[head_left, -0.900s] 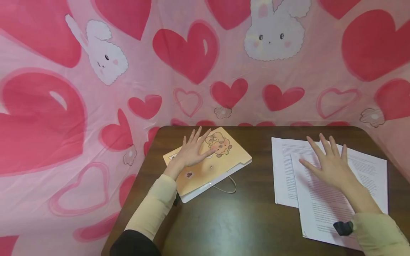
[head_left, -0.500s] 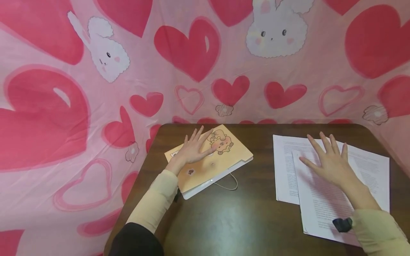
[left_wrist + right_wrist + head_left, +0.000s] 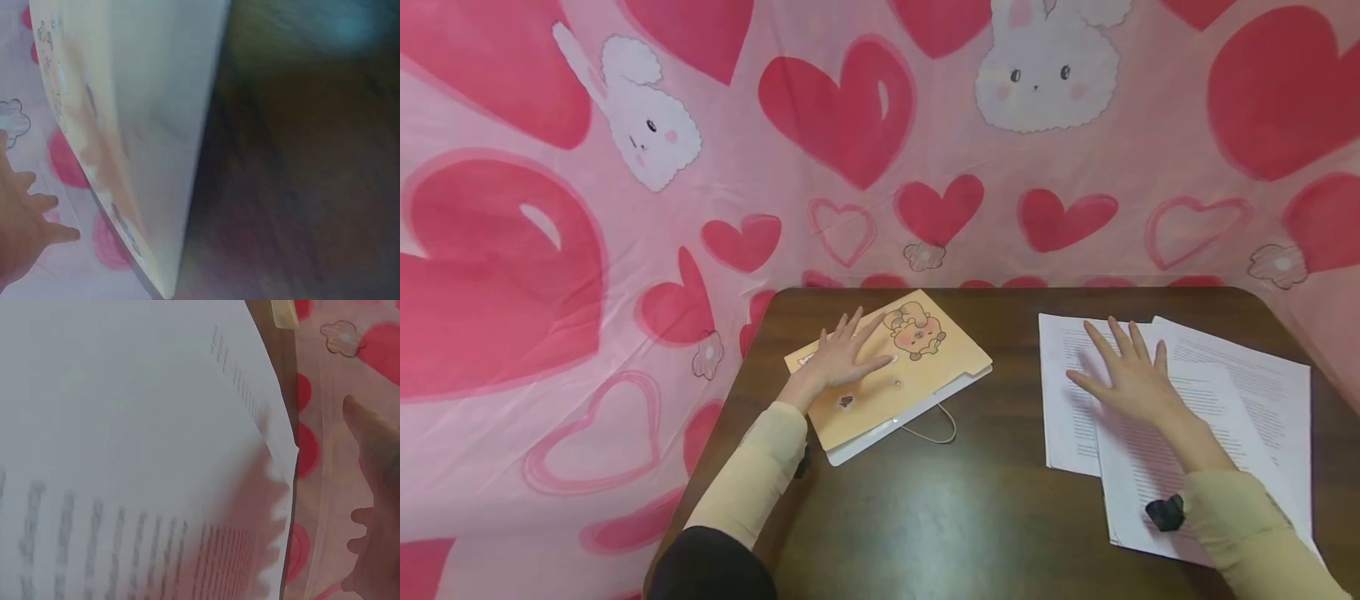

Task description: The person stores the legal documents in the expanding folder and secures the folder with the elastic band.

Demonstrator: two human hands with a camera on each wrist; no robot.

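Note:
My left hand [image 3: 842,354] is spread above a tan document folder [image 3: 917,379] with a cartoon bear printed on its cover. A gap shows between hand and folder in the left wrist view, where the folder's pale edge [image 3: 162,144] stands close to the camera. White inner sheets and a thin elastic cord [image 3: 951,429] stick out at the folder's near side. On the right, my right hand [image 3: 1131,379] hovers with fingers spread over several overlapping printed sheets [image 3: 1210,417], casting a shadow on them. In the right wrist view the printed text [image 3: 156,550] lies beneath it. Neither hand holds anything.
The dark wooden table [image 3: 985,508] has rounded far corners. Behind and to the left hangs a pink cloth [image 3: 865,125] with hearts and rabbits. A black wrist device [image 3: 1165,512] sits at the right sleeve. Bare wood separates the folder from the papers.
My right hand has shifted left over the papers, showing more of the right-hand sheets. The left hand has drawn slightly back to the left and nearer. The folder and papers stay put.

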